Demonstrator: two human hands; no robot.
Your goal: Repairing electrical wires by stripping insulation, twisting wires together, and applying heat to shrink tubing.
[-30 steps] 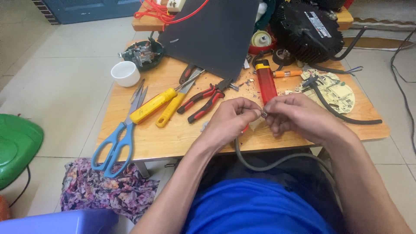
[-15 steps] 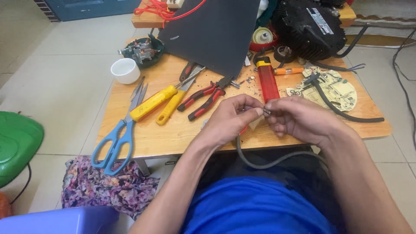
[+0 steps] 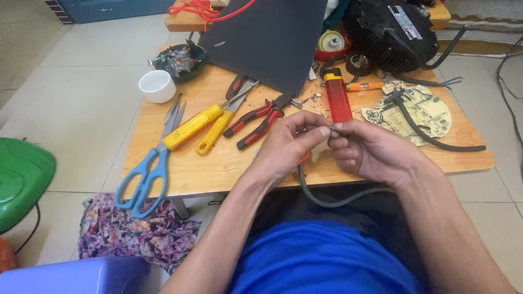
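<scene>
Left hand (image 3: 286, 147) and right hand (image 3: 370, 152) together above near edge of worktop (image 3: 218, 169), fingertips pinched on end of grey cable (image 3: 327, 198) looping down toward lap. Just beyond: red lighter (image 3: 336, 100), red-handled pliers (image 3: 256, 120). Far left: blue scissors (image 3: 144, 174), white cup (image 3: 157, 86).

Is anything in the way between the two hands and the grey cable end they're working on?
Nothing visible. The left hand and right hand both already pinch the end of the grey cable between their fingertips, held above the near edge of the wooden table, clear of the red lighter and pliers.
</scene>
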